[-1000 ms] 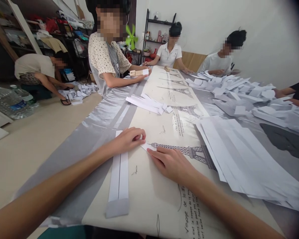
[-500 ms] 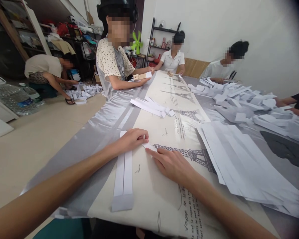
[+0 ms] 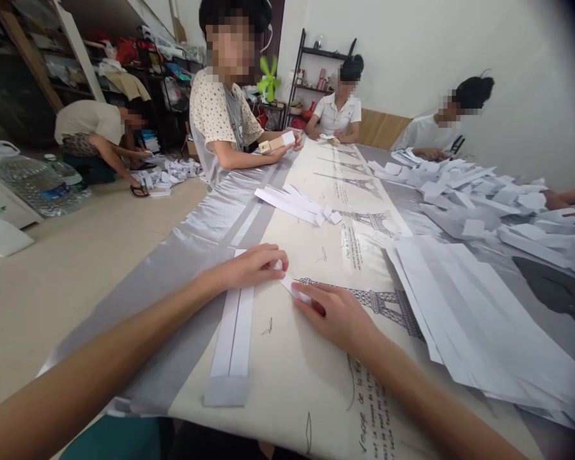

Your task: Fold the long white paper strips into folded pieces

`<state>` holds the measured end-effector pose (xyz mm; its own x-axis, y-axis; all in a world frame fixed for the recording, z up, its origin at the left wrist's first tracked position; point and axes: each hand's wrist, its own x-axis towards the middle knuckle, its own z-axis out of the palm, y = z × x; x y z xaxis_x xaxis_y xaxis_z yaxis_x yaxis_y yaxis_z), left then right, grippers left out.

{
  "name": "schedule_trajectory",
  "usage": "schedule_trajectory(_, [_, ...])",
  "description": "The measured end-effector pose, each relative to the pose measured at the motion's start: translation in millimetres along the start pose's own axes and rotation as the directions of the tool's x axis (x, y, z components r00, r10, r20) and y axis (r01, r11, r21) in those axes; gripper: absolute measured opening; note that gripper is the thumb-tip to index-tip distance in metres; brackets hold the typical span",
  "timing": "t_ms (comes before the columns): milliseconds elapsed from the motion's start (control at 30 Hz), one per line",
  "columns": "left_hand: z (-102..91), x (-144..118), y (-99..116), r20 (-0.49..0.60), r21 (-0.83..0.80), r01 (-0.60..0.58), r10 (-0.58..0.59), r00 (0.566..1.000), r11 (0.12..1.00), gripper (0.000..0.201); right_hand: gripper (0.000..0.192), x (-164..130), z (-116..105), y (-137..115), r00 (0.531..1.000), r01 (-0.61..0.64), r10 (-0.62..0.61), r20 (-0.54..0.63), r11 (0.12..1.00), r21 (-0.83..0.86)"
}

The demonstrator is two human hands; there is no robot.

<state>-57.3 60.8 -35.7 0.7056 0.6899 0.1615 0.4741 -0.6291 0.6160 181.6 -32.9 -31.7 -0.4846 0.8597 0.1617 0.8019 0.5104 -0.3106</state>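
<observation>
Pinching a small white paper strip (image 3: 288, 282) between thumb and fingers, the left hand (image 3: 255, 264) grips one end while the right hand (image 3: 334, 312) clasps the other — the strip lies low over a cream cloth panel (image 3: 287, 377) printed with black towers. A long, flat white paper band (image 3: 229, 345) passes beneath the left wrist; fanned white paper sheets (image 3: 474, 313) rest right of both hands.

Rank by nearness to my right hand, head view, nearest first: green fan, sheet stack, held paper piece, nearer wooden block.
1. Held paper piece: against your right hand.
2. Sheet stack: right side.
3. Nearer wooden block: ahead, left.
4. Green fan: far background.
</observation>
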Motion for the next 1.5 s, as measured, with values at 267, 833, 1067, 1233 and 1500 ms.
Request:
schedule_trajectory(267, [-20.1, -5, -25, -0.118, 0.116, -0.013, 0.027, 0.993, 0.993, 0.024, 0.024, -6, 3, 0, 0.996, -0.064, 0.062, -0.066, 0.998, -0.028])
schedule_trajectory(833, [-28.3, -5, -4, -0.248, -0.196, 0.086, -0.134, 0.960, 0.977, 0.028, 0.021, -8, -25, 17, 0.973, -0.232, 0.225, 0.062, 0.915, 0.329])
schedule_trajectory(1067, [-37.4, -6, 1, -0.405, -0.466, 0.010, -0.223, 0.887, 0.885, 0.030, 0.027, -9, -35, 19, 0.976, -0.217, 0.184, 0.116, 0.822, 0.527])
schedule_trajectory(1233, [-33.1, -3, 5, -0.459, -0.729, -0.103, -0.371, 0.808, 0.677, 0.039, 0.036, -7, -37, 14, 0.969, -0.246, 0.160, 0.191, 0.724, 0.644])
schedule_trajectory(1500, [-38.9, -7, -10, -0.451, -0.857, -0.182, -0.532, 0.717, 0.482, 0.025, 0.025, -8, -43, 13, 0.963, -0.270, 0.160, 0.217, 0.557, 0.785])
